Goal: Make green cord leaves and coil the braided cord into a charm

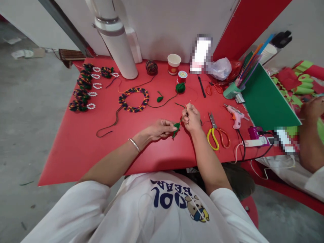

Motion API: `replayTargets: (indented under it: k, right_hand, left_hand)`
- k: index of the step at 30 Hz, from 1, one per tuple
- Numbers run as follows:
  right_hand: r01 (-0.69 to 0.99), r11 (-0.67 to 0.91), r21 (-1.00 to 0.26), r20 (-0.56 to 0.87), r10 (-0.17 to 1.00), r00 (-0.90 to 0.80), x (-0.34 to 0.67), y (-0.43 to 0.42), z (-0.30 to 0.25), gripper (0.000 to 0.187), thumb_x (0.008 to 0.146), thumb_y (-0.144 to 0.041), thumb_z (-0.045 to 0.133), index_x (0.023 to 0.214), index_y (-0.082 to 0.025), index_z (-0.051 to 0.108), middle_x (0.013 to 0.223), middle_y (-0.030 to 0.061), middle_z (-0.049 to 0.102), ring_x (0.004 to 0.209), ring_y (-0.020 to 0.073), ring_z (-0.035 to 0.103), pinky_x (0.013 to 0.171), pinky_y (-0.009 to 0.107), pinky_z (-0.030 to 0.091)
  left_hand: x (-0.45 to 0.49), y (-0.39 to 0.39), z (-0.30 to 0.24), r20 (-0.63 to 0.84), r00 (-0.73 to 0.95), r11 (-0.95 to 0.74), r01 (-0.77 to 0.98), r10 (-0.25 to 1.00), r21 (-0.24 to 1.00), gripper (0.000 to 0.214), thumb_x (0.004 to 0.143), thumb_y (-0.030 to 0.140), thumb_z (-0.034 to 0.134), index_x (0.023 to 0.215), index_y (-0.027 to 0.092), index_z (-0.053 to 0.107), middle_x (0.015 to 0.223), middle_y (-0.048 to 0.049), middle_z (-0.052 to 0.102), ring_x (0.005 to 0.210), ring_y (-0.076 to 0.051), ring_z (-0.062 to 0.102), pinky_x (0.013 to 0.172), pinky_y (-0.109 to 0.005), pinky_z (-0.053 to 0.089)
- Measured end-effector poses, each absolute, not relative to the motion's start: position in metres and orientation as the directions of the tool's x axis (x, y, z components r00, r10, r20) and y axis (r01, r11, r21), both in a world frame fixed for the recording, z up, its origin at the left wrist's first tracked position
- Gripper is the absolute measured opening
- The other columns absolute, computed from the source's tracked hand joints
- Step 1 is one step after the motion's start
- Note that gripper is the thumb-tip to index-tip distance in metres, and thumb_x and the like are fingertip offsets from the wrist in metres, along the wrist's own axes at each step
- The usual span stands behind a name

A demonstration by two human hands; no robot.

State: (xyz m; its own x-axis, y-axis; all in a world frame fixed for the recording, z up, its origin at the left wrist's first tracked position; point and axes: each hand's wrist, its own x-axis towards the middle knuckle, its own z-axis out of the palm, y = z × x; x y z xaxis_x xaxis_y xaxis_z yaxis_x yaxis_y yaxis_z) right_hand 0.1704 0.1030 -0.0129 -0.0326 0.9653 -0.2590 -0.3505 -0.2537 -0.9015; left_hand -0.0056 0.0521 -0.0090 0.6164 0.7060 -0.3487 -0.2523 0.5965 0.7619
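Observation:
Between the thumb and fingers of my left hand point(163, 129) is a small green crocheted leaf point(176, 128), with short strands hanging below it. My right hand point(191, 117) is closed just to its right, pinching green yarn point(180, 105) whose loose end sticks out to the left. A short length of that yarn runs from the leaf up into the right fingers. Whether a thin tool is also in the right hand, I cannot make out. Beyond my hands, a second small green leaf point(159, 99) lies near a green yarn ball point(180, 88).
A multicoloured crocheted ring point(134, 100) lies left on the red table point(141, 155). Scissors point(214, 130) and a pink glue gun point(236, 116) are to the right. Behind stand a paper cup point(174, 63) and white cylinder point(121, 54). Beaded crocheted pieces point(82, 92) line the far left. Another person's arm point(312, 135) is at right.

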Motion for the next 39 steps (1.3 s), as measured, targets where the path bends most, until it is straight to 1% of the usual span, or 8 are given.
replayTargets:
  k: [7, 13, 15, 19, 21, 25, 28, 39]
  right_hand:
    - [-0.258, -0.246, -0.934, -0.231, 0.969, -0.087, 0.168, 0.097, -0.014, 0.054, 0.089, -0.081, 0.055, 0.098, -0.029, 0.043, 0.055, -0.0115, 0.057, 0.032, 0.0067, 0.043, 0.032, 0.019, 0.023]
    - [-0.339, -0.276, -0.899, -0.188, 0.944, -0.271, 0.169, 0.091, 0.001, 0.043, 0.083, -0.056, 0.081, 0.088, -0.024, 0.052, 0.071, -0.0064, 0.064, 0.053, 0.0060, 0.058, 0.040, 0.015, 0.035]
    - [-0.352, -0.330, -0.876, -0.218, 0.922, -0.321, 0.173, 0.091, 0.005, 0.039, 0.084, -0.049, 0.082, 0.088, -0.023, 0.054, 0.072, -0.0057, 0.064, 0.053, 0.0056, 0.056, 0.040, 0.014, 0.034]
    - [-0.383, -0.469, -0.796, -0.329, 0.866, -0.376, 0.179, 0.094, 0.006, 0.033, 0.090, -0.046, 0.078, 0.093, -0.025, 0.053, 0.062, -0.0112, 0.052, 0.040, 0.0039, 0.038, 0.035, 0.014, 0.023]
    - [-0.446, -0.476, -0.758, -0.351, 0.874, -0.337, 0.181, 0.097, 0.006, 0.030, 0.091, -0.041, 0.078, 0.093, -0.026, 0.053, 0.060, -0.0123, 0.047, 0.039, 0.0033, 0.035, 0.034, 0.013, 0.022]
    - [-0.610, -0.391, -0.689, -0.366, 0.914, -0.173, 0.184, 0.104, 0.007, 0.025, 0.094, -0.033, 0.076, 0.088, -0.025, 0.054, 0.060, -0.0112, 0.044, 0.044, 0.0039, 0.043, 0.035, 0.010, 0.030]
    - [-0.686, -0.356, -0.635, -0.355, 0.923, -0.149, 0.186, 0.107, 0.007, 0.020, 0.096, -0.028, 0.074, 0.087, -0.024, 0.056, 0.059, -0.0110, 0.045, 0.046, 0.0033, 0.048, 0.037, 0.009, 0.036]
    - [-0.739, -0.234, -0.632, -0.320, 0.947, -0.026, 0.187, 0.113, 0.000, 0.017, 0.096, -0.022, 0.071, 0.086, -0.023, 0.058, 0.061, -0.0098, 0.053, 0.054, 0.0043, 0.057, 0.048, 0.011, 0.045]
  left_hand:
    - [-0.008, 0.053, -0.007, -0.365, 0.596, 0.610, -0.276, 0.715, 0.743, 0.040, 0.068, 0.040, 0.096, 0.075, 0.009, 0.072, 0.049, 0.0057, 0.041, 0.037, 0.000, 0.027, 0.034, -0.014, 0.014]
    - [-0.009, 0.055, -0.007, -0.368, 0.606, 0.629, -0.295, 0.705, 0.720, 0.039, 0.067, 0.037, 0.096, 0.076, 0.009, 0.071, 0.050, 0.0057, 0.042, 0.037, -0.001, 0.028, 0.035, -0.013, 0.015]
    - [-0.009, 0.055, -0.008, -0.365, 0.601, 0.627, -0.307, 0.711, 0.716, 0.038, 0.067, 0.035, 0.097, 0.078, 0.009, 0.072, 0.050, 0.0056, 0.042, 0.038, -0.001, 0.028, 0.035, -0.013, 0.016]
    - [-0.008, 0.054, -0.008, -0.369, 0.597, 0.626, -0.303, 0.712, 0.718, 0.037, 0.066, 0.033, 0.096, 0.079, 0.009, 0.072, 0.050, 0.0051, 0.044, 0.039, -0.001, 0.029, 0.036, -0.013, 0.016]
    - [-0.008, 0.054, -0.008, -0.368, 0.610, 0.629, -0.290, 0.702, 0.721, 0.038, 0.067, 0.035, 0.096, 0.081, 0.008, 0.073, 0.050, 0.0047, 0.044, 0.039, -0.001, 0.029, 0.036, -0.013, 0.015]
    - [-0.008, 0.054, -0.006, -0.364, 0.622, 0.628, -0.273, 0.694, 0.729, 0.040, 0.069, 0.035, 0.094, 0.087, 0.005, 0.075, 0.051, 0.0051, 0.043, 0.040, -0.001, 0.027, 0.036, -0.013, 0.014]
    - [-0.009, 0.054, -0.006, -0.363, 0.626, 0.627, -0.267, 0.690, 0.732, 0.040, 0.069, 0.035, 0.094, 0.086, 0.005, 0.074, 0.051, 0.0056, 0.042, 0.041, -0.001, 0.026, 0.036, -0.013, 0.015]
    - [-0.009, 0.054, -0.008, -0.366, 0.621, 0.627, -0.269, 0.693, 0.730, 0.042, 0.068, 0.036, 0.095, 0.085, 0.004, 0.074, 0.050, 0.0055, 0.042, 0.040, 0.000, 0.026, 0.037, -0.013, 0.013]
